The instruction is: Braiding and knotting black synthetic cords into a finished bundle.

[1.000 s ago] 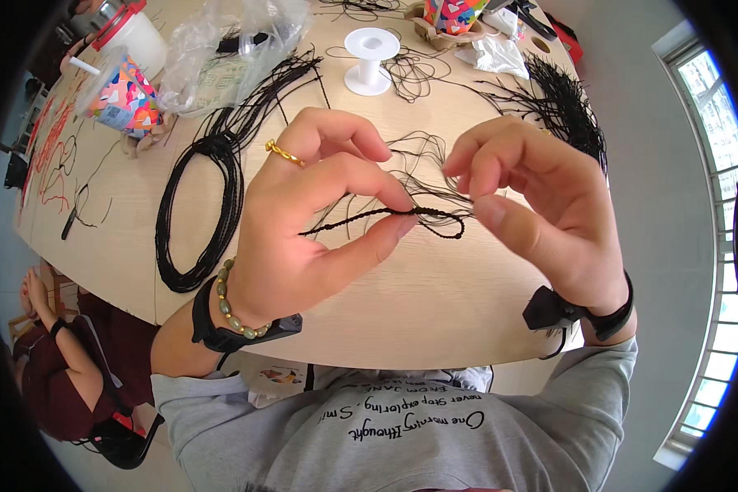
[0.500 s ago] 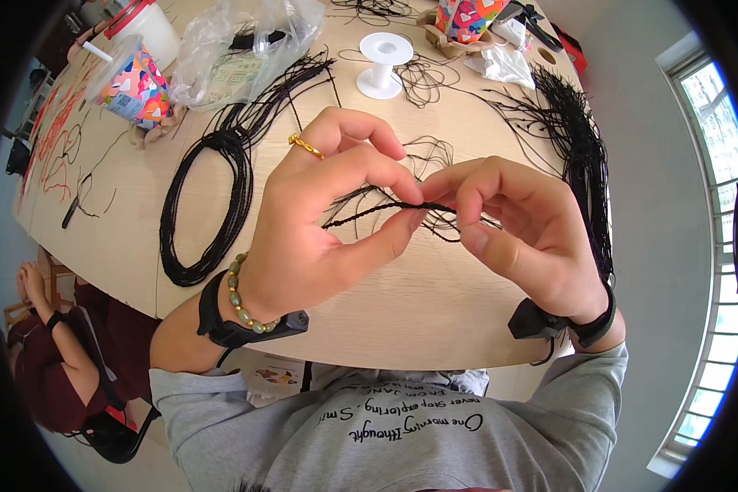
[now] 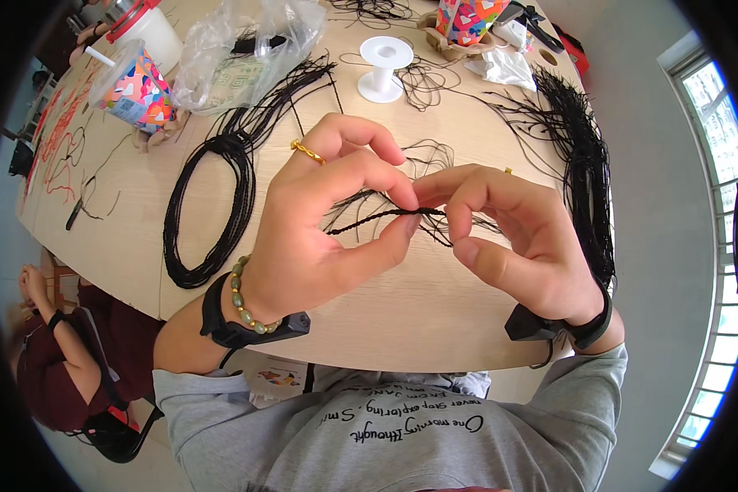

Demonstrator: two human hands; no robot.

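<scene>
Between my two hands, above the near part of the table, runs a thin black braided cord point(image 3: 361, 219). My left hand point(image 3: 324, 205) pinches it between thumb and index finger, the other fingers curled above. Close on the right, my right hand point(image 3: 521, 234) is closed on the cord's other end, its fingertips nearly touching the left ones. Loose black strands show behind and below the pinch; exactly which strand the right fingers grip is partly hidden. A coil of black cord point(image 3: 172, 234) lies left of my left hand.
A white spool point(image 3: 381, 82) stands beyond my hands. Black cord bundles point(image 3: 586, 189) lie at the right edge. Patterned cups point(image 3: 139, 90), a clear plastic bag point(image 3: 250, 61) and a white bucket point(image 3: 152, 37) stand farther back. Another person's arm point(image 3: 74, 353) is at the left.
Both hands stay at the cord with small finger shifts. The right hand has moved slightly left and down, and its fingers are a little more curled.
</scene>
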